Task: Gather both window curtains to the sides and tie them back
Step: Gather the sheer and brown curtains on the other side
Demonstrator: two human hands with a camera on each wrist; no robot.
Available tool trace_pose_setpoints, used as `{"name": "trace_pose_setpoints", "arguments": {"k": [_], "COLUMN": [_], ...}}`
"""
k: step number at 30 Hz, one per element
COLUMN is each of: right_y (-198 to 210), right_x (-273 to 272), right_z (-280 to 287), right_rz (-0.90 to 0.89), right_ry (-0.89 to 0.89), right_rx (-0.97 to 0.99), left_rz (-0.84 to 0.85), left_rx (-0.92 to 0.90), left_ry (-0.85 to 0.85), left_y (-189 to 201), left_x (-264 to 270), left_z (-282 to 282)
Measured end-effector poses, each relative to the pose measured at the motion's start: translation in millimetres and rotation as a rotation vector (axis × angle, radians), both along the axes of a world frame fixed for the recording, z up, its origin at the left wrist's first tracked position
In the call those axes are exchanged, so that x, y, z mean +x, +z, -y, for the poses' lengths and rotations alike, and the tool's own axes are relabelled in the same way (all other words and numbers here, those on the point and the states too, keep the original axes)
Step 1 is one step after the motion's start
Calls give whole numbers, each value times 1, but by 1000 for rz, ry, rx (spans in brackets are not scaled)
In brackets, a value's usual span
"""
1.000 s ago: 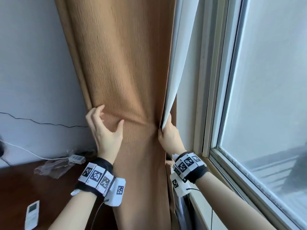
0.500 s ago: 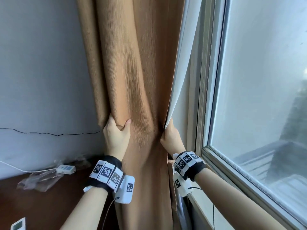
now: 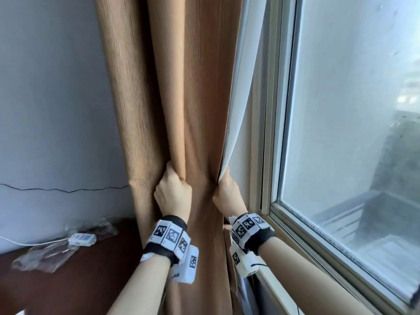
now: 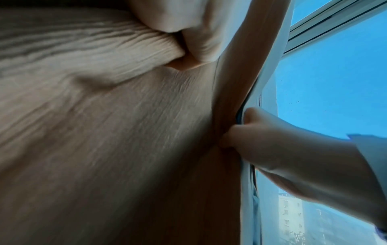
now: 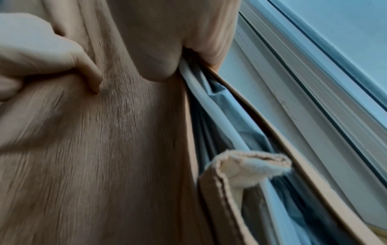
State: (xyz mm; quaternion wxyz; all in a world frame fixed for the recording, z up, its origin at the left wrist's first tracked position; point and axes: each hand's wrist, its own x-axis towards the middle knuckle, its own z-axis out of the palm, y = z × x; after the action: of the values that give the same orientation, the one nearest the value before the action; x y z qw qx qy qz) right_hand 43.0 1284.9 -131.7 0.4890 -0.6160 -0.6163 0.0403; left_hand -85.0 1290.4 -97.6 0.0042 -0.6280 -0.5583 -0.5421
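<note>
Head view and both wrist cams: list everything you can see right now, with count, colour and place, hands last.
curtain: one, tan, hanging bunched between wall and window
lining: one, white, on the curtain's window-side edge
window: one, pale frame, right side, clear glass
wall: one, grey-white, left of the curtain
wire: one, thin black, running across the wall
table: one, dark brown, lower left
white device: one, white with a white cable, on the table by the wall
plastic wrap: one, clear, crumpled on the table
wrist bands: two, black with white marker tags
left hand: gripping a curtain fold
right hand: gripping the curtain's lined edge
</note>
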Motion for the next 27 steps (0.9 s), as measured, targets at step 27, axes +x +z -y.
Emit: {"name": "trace_pose_setpoints", "arguments": {"k": [27], "right_y": [4], "right_x": [29], "right_z": [4], "right_rz": [-109], "right_ry": [20], "right_rx": [-21], "left_rz": [-409], "left_rx": [-581], "left_ry": [-681], "left_y": [-64], "left_x": [28], "left_z": [-35]}}
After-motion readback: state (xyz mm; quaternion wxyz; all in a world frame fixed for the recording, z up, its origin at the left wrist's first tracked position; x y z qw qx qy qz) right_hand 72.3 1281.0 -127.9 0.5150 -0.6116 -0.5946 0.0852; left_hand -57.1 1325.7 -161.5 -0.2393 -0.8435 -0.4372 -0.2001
